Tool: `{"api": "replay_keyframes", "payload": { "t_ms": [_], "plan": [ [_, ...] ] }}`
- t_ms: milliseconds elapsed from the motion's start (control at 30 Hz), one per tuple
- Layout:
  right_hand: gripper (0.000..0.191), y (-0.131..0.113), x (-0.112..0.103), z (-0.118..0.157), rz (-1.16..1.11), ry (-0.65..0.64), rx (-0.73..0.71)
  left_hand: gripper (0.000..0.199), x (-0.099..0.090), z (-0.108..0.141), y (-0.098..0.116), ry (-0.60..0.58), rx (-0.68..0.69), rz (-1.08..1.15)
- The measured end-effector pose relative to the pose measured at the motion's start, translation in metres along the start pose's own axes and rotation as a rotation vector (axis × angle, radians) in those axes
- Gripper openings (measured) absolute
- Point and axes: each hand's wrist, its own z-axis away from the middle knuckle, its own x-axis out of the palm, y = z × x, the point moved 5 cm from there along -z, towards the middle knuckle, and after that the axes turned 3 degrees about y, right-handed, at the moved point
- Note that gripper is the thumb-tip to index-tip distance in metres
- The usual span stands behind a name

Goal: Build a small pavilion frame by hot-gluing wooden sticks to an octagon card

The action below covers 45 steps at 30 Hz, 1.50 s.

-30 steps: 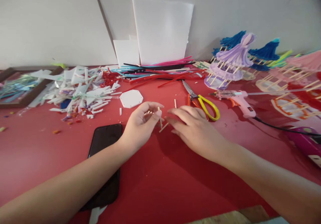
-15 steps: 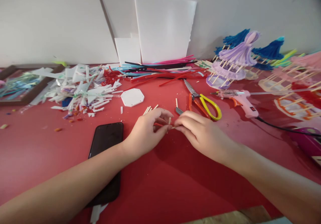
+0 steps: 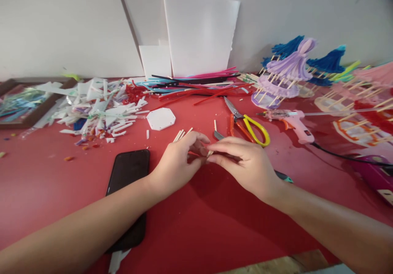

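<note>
Both of my hands meet over the red tabletop [image 3: 181,233]. My left hand [image 3: 176,161] has its fingers curled and closed; what lies inside them is largely hidden. My right hand [image 3: 248,159] pinches a short pale wooden stick [image 3: 210,153] at its fingertips, close against the left ones. Several similar sticks [image 3: 179,135] show just behind my left hand, and one more stick piece [image 3: 215,125] stands out beyond my right fingers. A grey metal tip [image 3: 218,135] pokes out beside that hand, and a dark, green-ended tool [image 3: 284,177] shows by my wrist.
A white octagonal plate with holes [image 3: 161,119] and scissors [image 3: 258,131] lie ahead. Left are a black phone [image 3: 127,167] and white scraps [image 3: 98,102]. Right are a pink glue gun [image 3: 299,126] and small stick-and-pipe-cleaner carousels [image 3: 276,88]. Pipe cleaners [image 3: 196,86] lie along the wall.
My right hand has shifted slightly, its fingers now closer to my left fingertips. The upright stick end between the hands is no longer visible. The green-ended tool has come into view by my right wrist.
</note>
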Motion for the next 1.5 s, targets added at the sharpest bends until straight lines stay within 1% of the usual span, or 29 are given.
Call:
{"api": "replay_keyframes", "payload": {
  "t_ms": [167, 267, 433, 500, 567, 633, 667, 700, 733, 800, 867, 933, 1000, 1067, 1133, 1200, 1400, 1467, 1500],
  "plan": [
    [0.010, 0.002, -0.001, 0.001, 0.017, 0.032, 0.023, 0.030, 0.000, 0.000, 0.000, -0.001, -0.008, -0.040],
    [0.005, 0.001, 0.000, 0.001, 0.008, 0.008, 0.029, 0.030, -0.001, 0.000, 0.000, -0.006, -0.014, -0.040],
    [0.004, 0.000, 0.003, 0.001, 0.010, -0.027, 0.038, 0.029, 0.002, 0.002, -0.003, -0.020, 0.005, -0.046],
    [0.003, 0.003, 0.003, 0.000, -0.005, -0.036, 0.073, 0.029, 0.002, 0.003, 0.000, 0.004, 0.039, -0.074],
    [0.004, 0.009, -0.004, -0.004, -0.035, -0.003, 0.132, 0.028, -0.001, 0.004, 0.007, 0.066, 0.098, -0.120],
    [0.009, 0.018, -0.017, -0.010, -0.071, 0.094, 0.195, 0.026, -0.007, 0.004, 0.017, 0.127, 0.136, -0.210],
    [0.011, 0.022, -0.025, -0.014, -0.091, 0.156, 0.220, 0.023, -0.010, 0.003, 0.022, 0.137, 0.133, -0.281],
    [0.013, 0.027, -0.033, -0.019, -0.115, 0.214, 0.237, 0.021, -0.014, 0.001, 0.025, 0.123, 0.117, -0.375],
    [0.014, 0.031, -0.039, -0.023, -0.139, 0.268, 0.244, 0.018, -0.016, -0.001, 0.027, 0.073, 0.103, -0.482],
    [0.013, 0.040, -0.048, -0.033, -0.152, 0.334, 0.245, 0.009, -0.022, -0.005, 0.028, -0.030, 0.096, -0.672],
    [0.013, 0.049, -0.049, -0.040, -0.114, 0.348, 0.245, 0.008, -0.032, -0.009, 0.020, -0.053, 0.019, -0.826],
    [0.017, 0.056, -0.045, -0.045, -0.061, 0.319, 0.277, 0.015, -0.038, -0.012, 0.009, -0.076, -0.049, -0.934],
    [0.022, 0.062, -0.040, -0.047, -0.003, 0.273, 0.325, 0.018, -0.038, -0.013, 0.001, -0.109, -0.068, -0.980],
    [0.028, 0.063, -0.038, -0.046, 0.077, 0.235, 0.346, 0.018, -0.035, -0.014, -0.002, -0.128, -0.055, -1.005],
    [0.032, 0.062, -0.038, -0.046, 0.144, 0.215, 0.333, 0.015, -0.031, -0.015, -0.001, -0.131, -0.041, -1.034],
    [0.032, 0.061, -0.039, -0.045, 0.166, 0.217, 0.309, 0.015, -0.028, -0.017, 0.002, -0.127, -0.041, -1.054],
    [0.023, 0.055, -0.043, -0.043, 0.170, 0.246, 0.193, 0.020, -0.023, -0.015, 0.001, -0.132, -0.012, -1.078],
    [0.019, 0.049, -0.044, -0.040, 0.180, 0.247, 0.145, 0.020, -0.024, -0.014, 0.000, -0.130, -0.006, -1.031],
    [0.017, 0.045, -0.043, -0.039, 0.171, 0.242, 0.126, 0.019, -0.025, -0.014, 0.000, -0.118, -0.011, -0.968]
  ]
}}
